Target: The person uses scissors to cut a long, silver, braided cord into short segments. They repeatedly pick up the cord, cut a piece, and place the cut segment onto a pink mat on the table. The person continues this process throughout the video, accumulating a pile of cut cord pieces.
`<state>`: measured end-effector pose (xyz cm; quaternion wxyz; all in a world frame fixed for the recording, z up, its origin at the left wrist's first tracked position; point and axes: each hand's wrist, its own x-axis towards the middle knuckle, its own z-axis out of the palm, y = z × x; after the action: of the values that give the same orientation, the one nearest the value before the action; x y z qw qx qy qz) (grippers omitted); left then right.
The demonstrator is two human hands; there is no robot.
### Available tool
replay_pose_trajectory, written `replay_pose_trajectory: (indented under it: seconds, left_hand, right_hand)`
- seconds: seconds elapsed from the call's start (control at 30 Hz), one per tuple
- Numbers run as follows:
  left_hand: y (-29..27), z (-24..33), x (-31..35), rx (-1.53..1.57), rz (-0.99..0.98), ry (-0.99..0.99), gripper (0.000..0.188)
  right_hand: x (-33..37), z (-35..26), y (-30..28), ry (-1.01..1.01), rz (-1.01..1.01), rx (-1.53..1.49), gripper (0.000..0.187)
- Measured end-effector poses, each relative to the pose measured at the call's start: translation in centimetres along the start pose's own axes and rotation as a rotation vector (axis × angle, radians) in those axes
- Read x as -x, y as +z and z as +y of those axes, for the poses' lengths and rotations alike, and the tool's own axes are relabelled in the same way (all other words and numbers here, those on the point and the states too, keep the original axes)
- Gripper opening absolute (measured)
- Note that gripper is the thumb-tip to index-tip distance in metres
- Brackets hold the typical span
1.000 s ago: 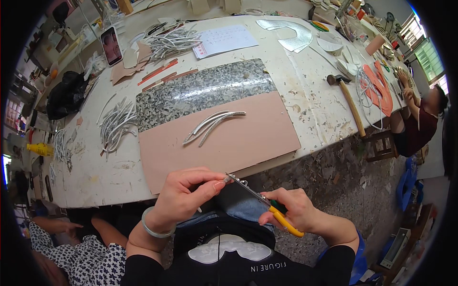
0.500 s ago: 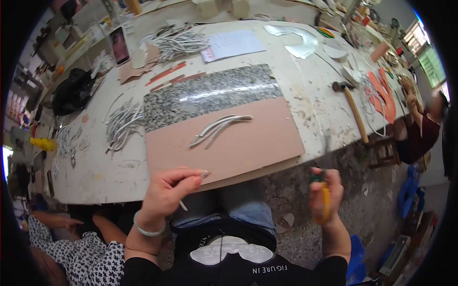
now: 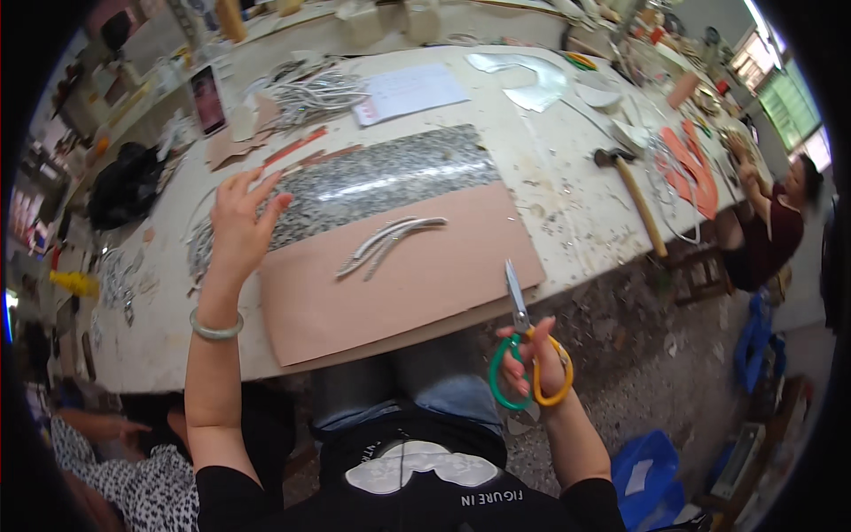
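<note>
My left hand (image 3: 241, 217) reaches over the left part of the table, fingers apart, with nothing visible in it. Below and beside it lies a bundle of silvery-white cords (image 3: 200, 248), partly hidden by the hand. In my right hand (image 3: 542, 365), held in front of the table edge, is a pair of scissors (image 3: 517, 306) with one green and one yellow handle loop. The blades point up and away, nearly closed. A few short silvery cord pieces (image 3: 390, 239) rest on the pink sheet (image 3: 399, 310), which covers the near part of a speckled stone slab (image 3: 381, 177).
A hammer (image 3: 634, 191) lies at the right, near coral-coloured pieces (image 3: 689, 168). Farther back are more cords (image 3: 315, 97), white paper (image 3: 412, 93) and a phone (image 3: 208, 100). A black bag (image 3: 128, 186) sits far left. People are seated at both sides.
My left hand has moved from the sheet's near edge up and left to the cord bundle, and its pinch has opened. My right hand with the scissors has come left.
</note>
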<state>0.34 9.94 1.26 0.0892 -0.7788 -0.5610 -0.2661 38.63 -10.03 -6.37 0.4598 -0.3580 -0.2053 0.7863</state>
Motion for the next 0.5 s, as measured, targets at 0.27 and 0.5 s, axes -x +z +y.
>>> replay_pose_trajectory:
  seconds: [0.27,0.5]
  left_hand:
    - [5.8,11.1,-0.6,0.527,-0.244,0.192,0.021]
    - [6.4,11.7,0.3,0.412,-0.149,0.215,0.015]
  right_hand:
    - [2.3,1.3,-2.9,-0.045,-0.229,-0.472,0.078]
    - [3.9,-0.6,-4.2,-0.092,-0.212,-0.374,0.078]
